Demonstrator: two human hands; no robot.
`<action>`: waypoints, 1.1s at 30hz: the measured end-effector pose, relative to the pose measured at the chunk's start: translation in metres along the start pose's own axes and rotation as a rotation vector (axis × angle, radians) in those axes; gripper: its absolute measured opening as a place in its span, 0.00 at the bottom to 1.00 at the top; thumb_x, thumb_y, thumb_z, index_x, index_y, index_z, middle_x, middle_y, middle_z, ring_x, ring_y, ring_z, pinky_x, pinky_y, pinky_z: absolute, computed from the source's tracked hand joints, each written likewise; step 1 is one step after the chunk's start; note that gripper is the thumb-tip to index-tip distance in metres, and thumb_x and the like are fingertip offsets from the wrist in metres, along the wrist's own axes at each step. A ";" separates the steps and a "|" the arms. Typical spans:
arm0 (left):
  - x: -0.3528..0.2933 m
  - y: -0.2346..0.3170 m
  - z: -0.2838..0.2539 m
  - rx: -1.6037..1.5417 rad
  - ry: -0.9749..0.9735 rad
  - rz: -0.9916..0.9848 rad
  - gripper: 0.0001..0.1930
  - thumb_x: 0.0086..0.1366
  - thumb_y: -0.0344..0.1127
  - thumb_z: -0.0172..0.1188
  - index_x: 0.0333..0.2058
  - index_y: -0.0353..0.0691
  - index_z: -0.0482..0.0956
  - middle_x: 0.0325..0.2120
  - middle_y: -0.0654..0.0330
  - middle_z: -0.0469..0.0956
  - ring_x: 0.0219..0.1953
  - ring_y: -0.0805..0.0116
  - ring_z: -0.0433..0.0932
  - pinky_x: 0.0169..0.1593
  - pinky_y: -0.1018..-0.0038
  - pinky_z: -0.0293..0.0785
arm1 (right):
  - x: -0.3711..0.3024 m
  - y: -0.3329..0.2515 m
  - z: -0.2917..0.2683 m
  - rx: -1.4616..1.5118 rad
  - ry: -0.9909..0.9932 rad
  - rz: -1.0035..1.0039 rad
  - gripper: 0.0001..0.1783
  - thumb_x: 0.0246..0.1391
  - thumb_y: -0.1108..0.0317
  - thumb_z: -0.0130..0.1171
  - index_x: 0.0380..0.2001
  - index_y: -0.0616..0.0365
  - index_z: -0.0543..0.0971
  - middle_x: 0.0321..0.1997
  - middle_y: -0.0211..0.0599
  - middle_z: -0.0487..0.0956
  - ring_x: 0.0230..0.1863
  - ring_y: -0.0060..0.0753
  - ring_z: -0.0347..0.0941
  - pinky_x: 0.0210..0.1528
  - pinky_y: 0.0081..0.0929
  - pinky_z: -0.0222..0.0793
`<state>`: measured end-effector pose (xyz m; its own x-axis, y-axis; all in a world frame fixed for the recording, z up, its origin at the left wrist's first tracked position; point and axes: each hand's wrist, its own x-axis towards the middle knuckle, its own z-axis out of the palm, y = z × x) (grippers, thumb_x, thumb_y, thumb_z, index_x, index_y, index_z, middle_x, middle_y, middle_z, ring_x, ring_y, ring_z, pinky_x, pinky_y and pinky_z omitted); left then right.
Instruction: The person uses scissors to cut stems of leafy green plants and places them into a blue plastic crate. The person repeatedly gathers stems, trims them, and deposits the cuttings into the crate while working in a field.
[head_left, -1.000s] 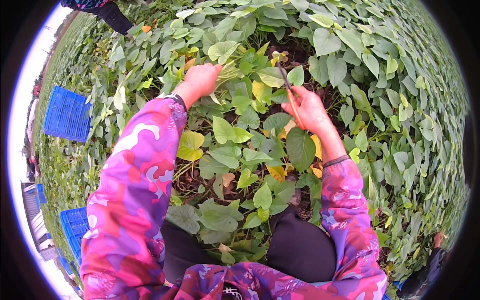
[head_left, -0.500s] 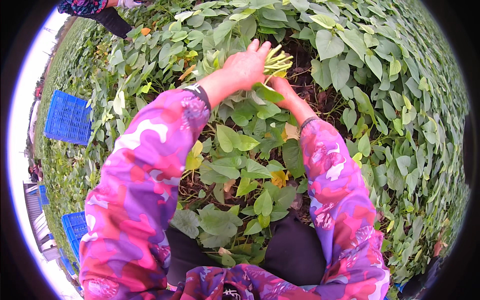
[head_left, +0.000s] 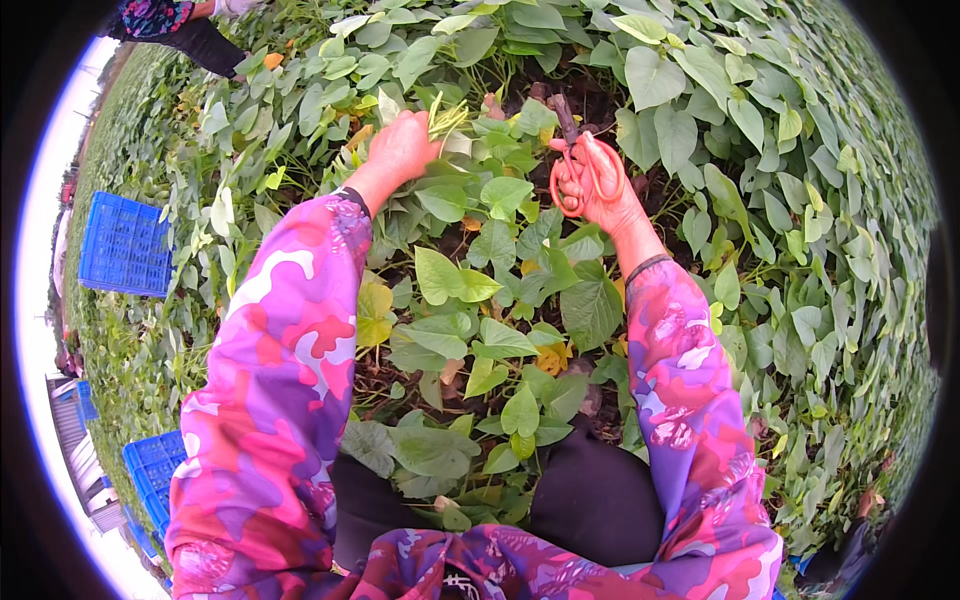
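My left hand (head_left: 402, 148) is closed round a bunch of leafy vine stems (head_left: 447, 118), whose pale green cut ends stick out to the right of the fist. The bunch's leaves are mostly hidden behind the hand. To the right, my right hand (head_left: 612, 203) grips a pair of scissors (head_left: 604, 168) with orange-pink handles. Their dark blades point away from me, over bare soil between the plants. Heart-shaped green leaves (head_left: 450, 280) grow low between my two forearms.
Dense leafy vines (head_left: 800, 250) cover the ground all round. Blue plastic crates stand on the left, one farther off (head_left: 125, 245) and one nearer (head_left: 155, 470). Another person (head_left: 190, 30) is partly visible at the far left. My dark-clad knee (head_left: 595, 500) is at the bottom.
My hands have moved apart. The left drew the bunch to the left, while the right shifted right, bringing the scissors, hidden before, into sight.
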<state>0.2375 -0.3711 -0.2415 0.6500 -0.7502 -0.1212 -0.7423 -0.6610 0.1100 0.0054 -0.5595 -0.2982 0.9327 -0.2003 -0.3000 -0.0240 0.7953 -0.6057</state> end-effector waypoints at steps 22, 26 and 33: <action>-0.014 -0.006 0.007 0.100 0.204 0.004 0.17 0.61 0.44 0.60 0.43 0.41 0.72 0.40 0.52 0.76 0.36 0.48 0.80 0.39 0.56 0.76 | 0.052 0.030 -0.007 -0.320 0.145 0.401 0.34 0.51 0.33 0.58 0.38 0.55 0.72 0.22 0.28 0.71 0.21 0.23 0.70 0.28 0.37 0.80; -0.023 -0.010 0.014 0.099 0.269 0.062 0.16 0.62 0.45 0.59 0.42 0.41 0.72 0.36 0.53 0.75 0.32 0.47 0.79 0.36 0.55 0.76 | 0.070 0.039 -0.010 -0.234 0.186 0.355 0.28 0.54 0.36 0.57 0.38 0.50 0.69 0.22 0.27 0.69 0.21 0.26 0.67 0.29 0.38 0.78; -0.022 -0.021 0.016 -0.020 0.317 0.017 0.16 0.61 0.45 0.59 0.40 0.41 0.73 0.35 0.51 0.77 0.35 0.46 0.78 0.38 0.54 0.75 | 0.060 0.061 0.002 -0.197 0.280 0.022 0.20 0.58 0.48 0.59 0.37 0.53 0.72 0.15 0.27 0.66 0.14 0.25 0.63 0.18 0.30 0.66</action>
<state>0.2364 -0.3409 -0.2567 0.6584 -0.7272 0.1942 -0.7520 -0.6464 0.1289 0.0605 -0.5221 -0.3514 0.7966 -0.3558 -0.4887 -0.1372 0.6809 -0.7194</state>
